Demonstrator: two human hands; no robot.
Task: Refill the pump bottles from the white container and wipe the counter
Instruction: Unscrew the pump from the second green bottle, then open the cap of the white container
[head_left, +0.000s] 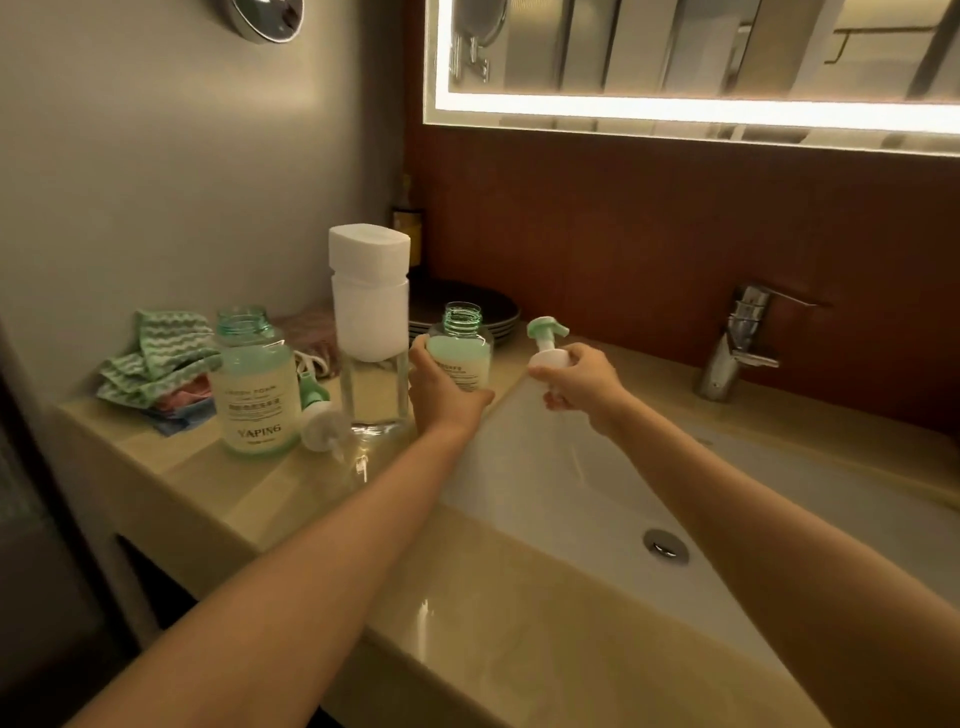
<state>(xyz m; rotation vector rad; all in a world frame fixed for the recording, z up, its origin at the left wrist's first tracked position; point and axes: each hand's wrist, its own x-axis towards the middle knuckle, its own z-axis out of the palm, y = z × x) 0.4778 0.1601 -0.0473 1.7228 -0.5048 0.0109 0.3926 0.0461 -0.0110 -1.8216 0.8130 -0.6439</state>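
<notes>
Beside the sink (571, 467), left hand (441, 397) holds small bottle (464, 343) upright.

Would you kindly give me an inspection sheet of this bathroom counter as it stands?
Surface: beige counter around a white sink basin.
Job's things: small pump bottle open, partly filled with pale green liquid; larger YAPING bottle open, standing; second pump head lying beside it; white container upright between the bottles.
Clutter: green patterned cloths at the wall; stacked dark plates behind.
Hands: left hand grips the small pump bottle; right hand holds a pump head over the basin.
Cables: nothing seen.
Surroundings: faucet, lit mirror.
</notes>
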